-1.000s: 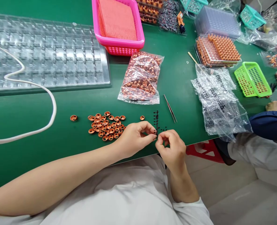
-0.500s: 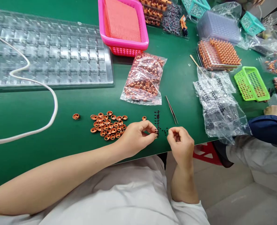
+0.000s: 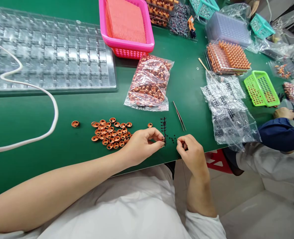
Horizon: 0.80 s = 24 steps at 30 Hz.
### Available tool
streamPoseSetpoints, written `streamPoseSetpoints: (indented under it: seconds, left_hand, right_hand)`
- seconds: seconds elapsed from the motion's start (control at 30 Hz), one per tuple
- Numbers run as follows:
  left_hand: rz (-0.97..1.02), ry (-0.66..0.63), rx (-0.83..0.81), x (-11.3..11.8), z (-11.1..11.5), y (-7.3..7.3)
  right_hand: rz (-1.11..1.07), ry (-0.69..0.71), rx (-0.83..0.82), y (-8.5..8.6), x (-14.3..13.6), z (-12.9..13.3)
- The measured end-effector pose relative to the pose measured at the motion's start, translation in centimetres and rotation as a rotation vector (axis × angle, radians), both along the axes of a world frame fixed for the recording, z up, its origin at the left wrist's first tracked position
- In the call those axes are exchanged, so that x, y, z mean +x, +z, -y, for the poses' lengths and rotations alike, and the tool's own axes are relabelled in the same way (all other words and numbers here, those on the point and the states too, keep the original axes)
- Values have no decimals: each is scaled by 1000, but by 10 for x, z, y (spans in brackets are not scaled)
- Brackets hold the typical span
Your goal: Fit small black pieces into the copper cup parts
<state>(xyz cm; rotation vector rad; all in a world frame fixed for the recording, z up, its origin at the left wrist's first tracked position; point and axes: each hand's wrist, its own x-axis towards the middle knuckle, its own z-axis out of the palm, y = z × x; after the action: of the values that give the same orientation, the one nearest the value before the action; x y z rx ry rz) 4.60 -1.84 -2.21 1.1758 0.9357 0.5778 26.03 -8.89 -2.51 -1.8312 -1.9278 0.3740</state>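
Observation:
Near the table's front edge, my left hand (image 3: 143, 146) pinches the lower end of a thin black plastic strip (image 3: 163, 124) with short side prongs, like a moulding runner. To its right is my right hand (image 3: 191, 151), thumb and fingertips pressed together; whatever may be between them is too small to make out. Tiny black pieces (image 3: 173, 137) lie scattered on the table between both hands. A pair of tweezers (image 3: 179, 116) rests just beyond them. Left of my left hand is a loose group of copper-coloured rings (image 3: 112, 132), with one ring (image 3: 149, 125) lying apart near the strip.
A plastic bag of copper rings (image 3: 148, 84) lies ahead, below a pink basket (image 3: 150, 43). A clear moulded tray (image 3: 107, 79) and white cable (image 3: 53, 116) occupy the left. Rightward are crumpled clear bags (image 3: 223, 109), a green basket (image 3: 263, 88) and a co-worker's sleeve (image 3: 277, 134).
The whole view has shifted slightly, moving the table's things a little left. My right hand has tilted a little, its fingertips still pressed together. My left hand keeps its hold on the strip.

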Motion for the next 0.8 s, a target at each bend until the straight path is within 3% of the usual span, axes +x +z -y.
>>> streamPoseSetpoints:
  seconds: [0.3,0.43,0.7,0.8]
  left_hand:
    - [13,3,-28,0,0,-2]
    - [54,-2,-83,0,0,1]
    - [131,-10,-145,0,0,6]
    - [151,-25,-151,0,0,6]
  right_hand:
    - [49,-55,126,-6,-1,1]
    - [-62,-135,222,-5,-6,6]
    - [-228,-206,134,1,-17,12]
    - [-363,-175,14,6,-22,12]
